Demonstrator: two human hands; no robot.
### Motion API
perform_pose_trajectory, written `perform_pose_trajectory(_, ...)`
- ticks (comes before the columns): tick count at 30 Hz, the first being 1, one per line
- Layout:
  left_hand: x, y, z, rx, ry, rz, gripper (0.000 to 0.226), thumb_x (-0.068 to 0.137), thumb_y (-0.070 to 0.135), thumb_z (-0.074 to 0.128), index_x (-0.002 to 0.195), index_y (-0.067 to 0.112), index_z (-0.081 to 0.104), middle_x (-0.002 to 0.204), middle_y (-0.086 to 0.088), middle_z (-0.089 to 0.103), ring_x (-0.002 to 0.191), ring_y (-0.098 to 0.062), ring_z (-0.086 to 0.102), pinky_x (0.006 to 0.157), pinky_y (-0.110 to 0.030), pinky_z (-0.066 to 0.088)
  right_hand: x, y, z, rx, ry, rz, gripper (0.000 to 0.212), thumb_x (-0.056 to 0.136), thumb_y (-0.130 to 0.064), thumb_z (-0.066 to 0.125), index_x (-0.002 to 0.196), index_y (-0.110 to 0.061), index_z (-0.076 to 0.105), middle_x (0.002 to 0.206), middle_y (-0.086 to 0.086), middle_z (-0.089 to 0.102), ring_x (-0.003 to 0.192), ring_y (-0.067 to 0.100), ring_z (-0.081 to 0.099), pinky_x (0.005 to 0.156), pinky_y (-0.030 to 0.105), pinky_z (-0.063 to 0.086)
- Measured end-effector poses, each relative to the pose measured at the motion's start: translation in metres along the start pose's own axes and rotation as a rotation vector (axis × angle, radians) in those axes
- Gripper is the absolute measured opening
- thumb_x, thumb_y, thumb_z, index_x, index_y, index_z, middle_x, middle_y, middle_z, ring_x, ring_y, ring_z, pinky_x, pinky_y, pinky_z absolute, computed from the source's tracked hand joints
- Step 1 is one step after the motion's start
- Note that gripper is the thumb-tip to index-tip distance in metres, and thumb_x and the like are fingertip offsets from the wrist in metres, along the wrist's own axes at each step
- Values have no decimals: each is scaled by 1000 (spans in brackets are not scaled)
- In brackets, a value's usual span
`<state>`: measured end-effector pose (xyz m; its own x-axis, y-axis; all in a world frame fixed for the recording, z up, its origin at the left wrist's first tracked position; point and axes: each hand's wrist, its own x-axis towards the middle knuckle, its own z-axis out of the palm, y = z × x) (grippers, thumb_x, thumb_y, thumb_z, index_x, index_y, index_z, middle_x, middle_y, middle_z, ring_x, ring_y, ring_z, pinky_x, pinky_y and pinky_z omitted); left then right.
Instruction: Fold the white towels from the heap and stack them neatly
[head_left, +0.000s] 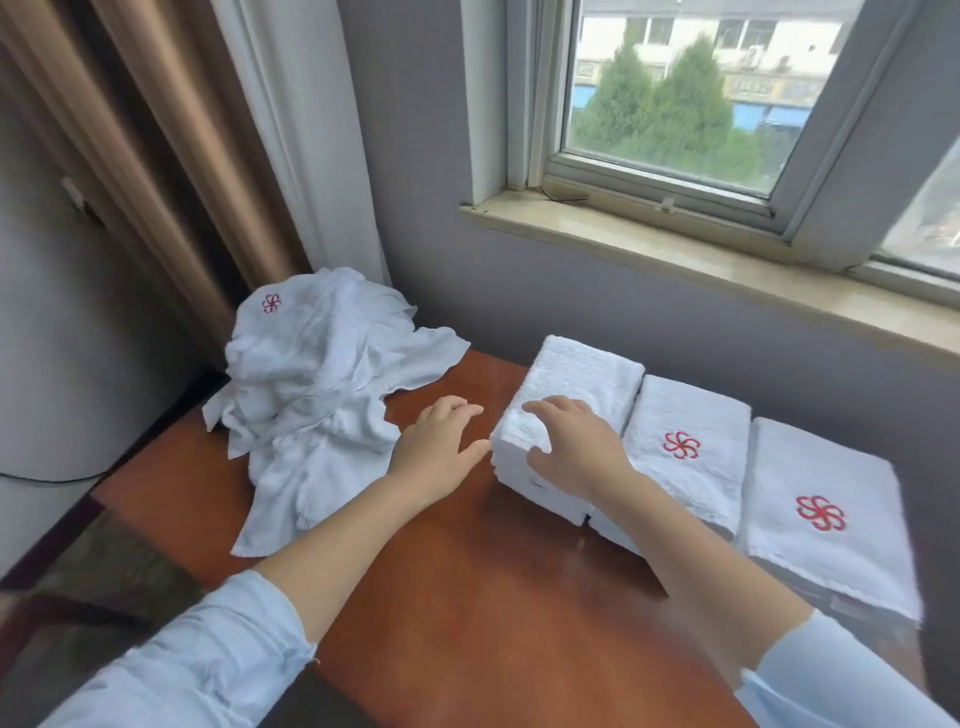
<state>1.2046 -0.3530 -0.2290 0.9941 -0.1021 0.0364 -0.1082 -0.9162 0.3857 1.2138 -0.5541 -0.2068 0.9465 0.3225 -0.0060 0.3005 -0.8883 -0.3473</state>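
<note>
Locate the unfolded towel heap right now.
In the head view, the towel heap sits at the far left corner of the table, below the brown curtain, just left of the left hand.

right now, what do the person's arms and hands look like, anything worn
Bare left hand and right hand, no gloves, no watch showing. The left sleeve and right sleeve are light blue cloth, pushed up so the forearms are bare.
</note>
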Motion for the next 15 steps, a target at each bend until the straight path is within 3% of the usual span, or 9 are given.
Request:
perform_pose_trajectory(9, -19, -129, -39, 25, -6, -179, 51, 95, 44, 56, 142, 28, 45, 146, 8, 39, 135, -15, 38, 100, -33, 40, 71, -105, 48, 2, -93, -129, 62, 88, -26, 57, 147, -28, 40, 147, -5, 44, 135, 21, 39, 93, 36, 46)
perform_pose_trajectory(15, 10, -215, -72, -10, -85, -191, 55, 96, 41, 55, 146, 26, 40, 150, 6, 36, 135, -17, 38, 105, -35, 39, 132, -167, 83, 24, -160, -51, 63, 86, -28, 58, 146, -31, 39, 146, -7, 44, 133, 21, 40, 93, 37, 46)
